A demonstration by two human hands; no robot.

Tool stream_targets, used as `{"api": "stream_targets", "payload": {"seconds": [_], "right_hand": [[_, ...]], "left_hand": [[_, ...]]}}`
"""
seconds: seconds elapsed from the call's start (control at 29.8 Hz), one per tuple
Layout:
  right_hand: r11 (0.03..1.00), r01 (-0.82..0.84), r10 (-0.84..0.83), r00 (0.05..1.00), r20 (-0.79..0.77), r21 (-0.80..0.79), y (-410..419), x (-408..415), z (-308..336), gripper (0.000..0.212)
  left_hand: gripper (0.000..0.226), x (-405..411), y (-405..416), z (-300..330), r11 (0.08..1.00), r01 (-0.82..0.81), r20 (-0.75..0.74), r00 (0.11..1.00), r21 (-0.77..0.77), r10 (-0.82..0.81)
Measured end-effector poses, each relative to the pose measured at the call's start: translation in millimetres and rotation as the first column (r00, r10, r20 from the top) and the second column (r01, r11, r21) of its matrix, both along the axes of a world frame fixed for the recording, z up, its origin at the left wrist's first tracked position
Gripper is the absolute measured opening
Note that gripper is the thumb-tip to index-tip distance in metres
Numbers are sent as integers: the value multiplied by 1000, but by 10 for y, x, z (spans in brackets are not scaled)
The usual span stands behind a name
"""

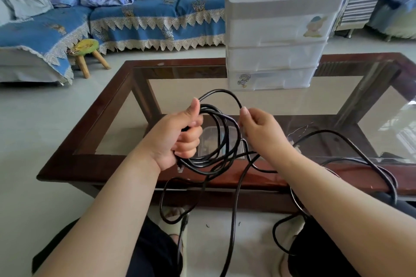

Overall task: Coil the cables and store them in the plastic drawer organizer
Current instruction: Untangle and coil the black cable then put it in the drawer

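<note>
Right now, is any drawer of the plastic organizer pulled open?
No, all three drawers of the plastic organizer sit flush and closed on the glass table.

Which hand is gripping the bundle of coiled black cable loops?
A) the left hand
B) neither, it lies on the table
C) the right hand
A: the left hand has its fingers curled round the gathered loops of the black cable, while the right hand pinches a single strand.

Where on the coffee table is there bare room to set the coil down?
Bare glass left of the drawer organizer, up to the table frame's left rail. Crowded: near edge and right side, where loose black cable trails past the right hand; the left hand holds the coil.
</note>
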State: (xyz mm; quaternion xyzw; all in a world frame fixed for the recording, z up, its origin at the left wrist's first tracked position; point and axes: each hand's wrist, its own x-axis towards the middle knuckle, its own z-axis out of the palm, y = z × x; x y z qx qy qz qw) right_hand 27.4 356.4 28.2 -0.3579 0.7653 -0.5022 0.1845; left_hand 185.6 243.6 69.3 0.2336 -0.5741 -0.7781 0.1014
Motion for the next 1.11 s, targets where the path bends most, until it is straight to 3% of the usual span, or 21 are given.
{"api": "stream_targets", "payload": {"seconds": [0.17,0.23,0.37,0.44,0.54,0.6,0.67,0.8,0.94,1.11], "right_hand": [[994,3,19,981,-194,111,30,125,-41,52],[975,-70,110,977,-185,209,20,123,-58,52],[882,-270,337,934,-116,386,38,4,-119,30],[798,-370,449,892,-58,475,85,-89,-120,18],[650,-468,580,815,8,599,160,-149,-102,21],[679,-502,571,820,45,536,192,-115,-116,18],[780,-481,518,855,19,401,208,-3,-139,9],[939,-237,302,916,-264,250,207,213,-210,13],[886,-132,344,830,-440,445,186,347,-219,23],[782,-226,562,660,-499,581,183,584,-116,21]], "left_hand": [[51,-1,-35,65,978,-158,-116,978,137,174],[53,8,-49,90,957,-202,-155,959,208,236],[55,31,-83,105,915,-282,-221,910,287,350],[56,75,-156,133,874,-351,-270,853,336,446],[55,258,-397,205,741,-501,-320,684,447,656],[55,352,-508,210,678,-572,-286,628,462,724],[55,355,-524,179,674,-605,-246,640,424,728],[57,225,-419,148,720,-613,-187,705,324,684],[58,82,-241,143,783,-602,-147,770,156,621],[61,-61,-54,115,843,-516,-141,856,-153,498]]}}
